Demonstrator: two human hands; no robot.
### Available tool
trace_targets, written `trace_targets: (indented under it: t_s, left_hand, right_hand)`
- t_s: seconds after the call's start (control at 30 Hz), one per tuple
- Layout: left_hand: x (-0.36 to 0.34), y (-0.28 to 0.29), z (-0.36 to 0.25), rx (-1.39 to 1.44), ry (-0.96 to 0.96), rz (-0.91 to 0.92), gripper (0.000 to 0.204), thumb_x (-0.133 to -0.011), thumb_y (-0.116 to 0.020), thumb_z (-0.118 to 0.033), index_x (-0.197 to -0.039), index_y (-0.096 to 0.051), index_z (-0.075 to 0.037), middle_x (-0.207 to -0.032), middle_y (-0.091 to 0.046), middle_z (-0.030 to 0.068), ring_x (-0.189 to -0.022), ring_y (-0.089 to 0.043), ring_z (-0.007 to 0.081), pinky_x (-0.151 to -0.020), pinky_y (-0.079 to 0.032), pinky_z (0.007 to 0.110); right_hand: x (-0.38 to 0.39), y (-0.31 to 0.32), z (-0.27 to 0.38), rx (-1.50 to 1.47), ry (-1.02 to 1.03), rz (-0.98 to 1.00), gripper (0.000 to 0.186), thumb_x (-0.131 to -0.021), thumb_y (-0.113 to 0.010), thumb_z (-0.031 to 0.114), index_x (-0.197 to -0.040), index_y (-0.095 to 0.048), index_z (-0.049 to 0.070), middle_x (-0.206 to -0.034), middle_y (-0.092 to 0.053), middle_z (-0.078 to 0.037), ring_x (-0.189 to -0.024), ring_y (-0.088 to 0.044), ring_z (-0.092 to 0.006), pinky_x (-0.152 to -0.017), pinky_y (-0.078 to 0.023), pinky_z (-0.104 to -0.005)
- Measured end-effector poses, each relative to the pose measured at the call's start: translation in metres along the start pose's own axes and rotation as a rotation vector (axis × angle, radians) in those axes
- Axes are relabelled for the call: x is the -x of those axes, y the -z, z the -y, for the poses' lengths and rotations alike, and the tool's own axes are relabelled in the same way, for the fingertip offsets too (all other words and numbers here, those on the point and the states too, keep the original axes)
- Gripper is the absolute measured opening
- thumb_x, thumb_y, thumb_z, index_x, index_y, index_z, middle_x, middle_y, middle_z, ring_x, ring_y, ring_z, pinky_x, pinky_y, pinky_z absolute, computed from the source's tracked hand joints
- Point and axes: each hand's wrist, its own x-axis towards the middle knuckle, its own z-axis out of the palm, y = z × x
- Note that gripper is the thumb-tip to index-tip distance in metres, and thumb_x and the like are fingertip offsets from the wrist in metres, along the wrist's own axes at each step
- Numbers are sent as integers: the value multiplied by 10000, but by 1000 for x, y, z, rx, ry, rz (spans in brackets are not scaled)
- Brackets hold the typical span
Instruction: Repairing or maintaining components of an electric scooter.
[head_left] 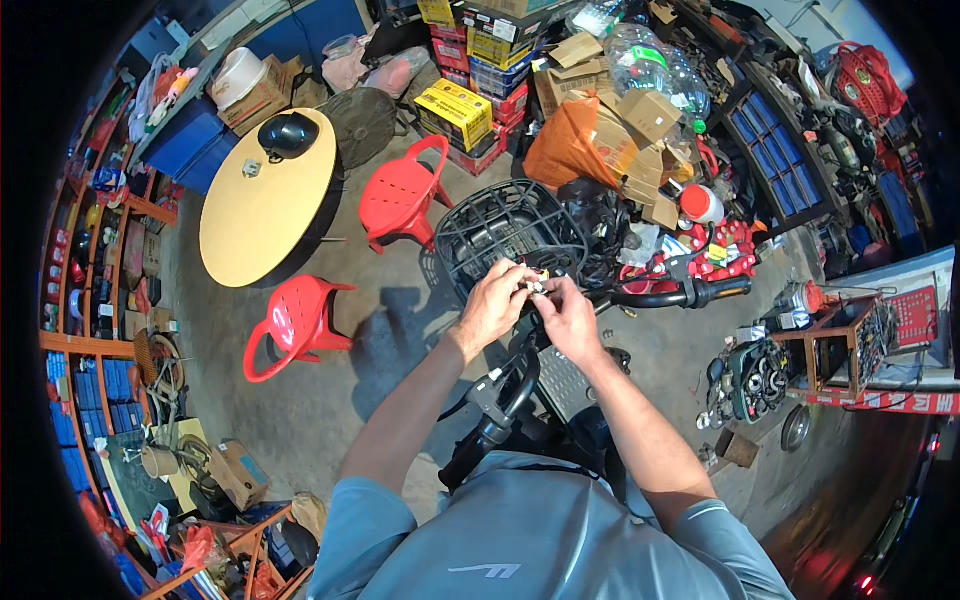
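My left hand (492, 305) and my right hand (568, 318) meet over the front of an electric bike, fingers pinched together. Between them is a small white piece (537, 287) that looks like a wire connector, with dark bits beside it; the details are too small to make out. Just beyond my hands sits the bike's black wire basket (500, 225). A tangle of black cables (597, 240) lies at the basket's right side. The handlebar's right grip (722, 289) points off to the right, and its left grip (463, 458) lies below my left forearm.
Two red plastic chairs (300, 325) and a round yellow table (235, 225) with a black helmet (288, 135) stand to the left. Cartons and an orange bag (570, 145) pile up beyond the basket. Right, a green-black motor part (755, 380) sits on the floor beside a wooden frame (835, 350).
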Motion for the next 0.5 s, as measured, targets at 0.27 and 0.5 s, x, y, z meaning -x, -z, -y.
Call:
trace_targets:
  t_s: [0.27,0.5]
  left_hand:
    - [7,3,7,-15,96,-21,146,-840,-646,4,-976,-615,-38,-893,-546,69,-755,-591,176,-679,-500,304]
    - [12,7,11,7,63,50,157,-816,-672,16,-954,-614,-32,-877,-530,54,-741,-569,160,-673,-490,293]
  right_hand:
    - [-20,-14,-30,-371,-234,-107,189,-914,-648,171,-910,-579,-5,-663,-631,-83,-560,-617,-167,-527,-493,-333]
    - [-21,-24,-29,-330,-181,-123,157,-926,-633,137,-920,-571,-7,-668,-616,-46,-551,-592,-123,-503,-470,-298]
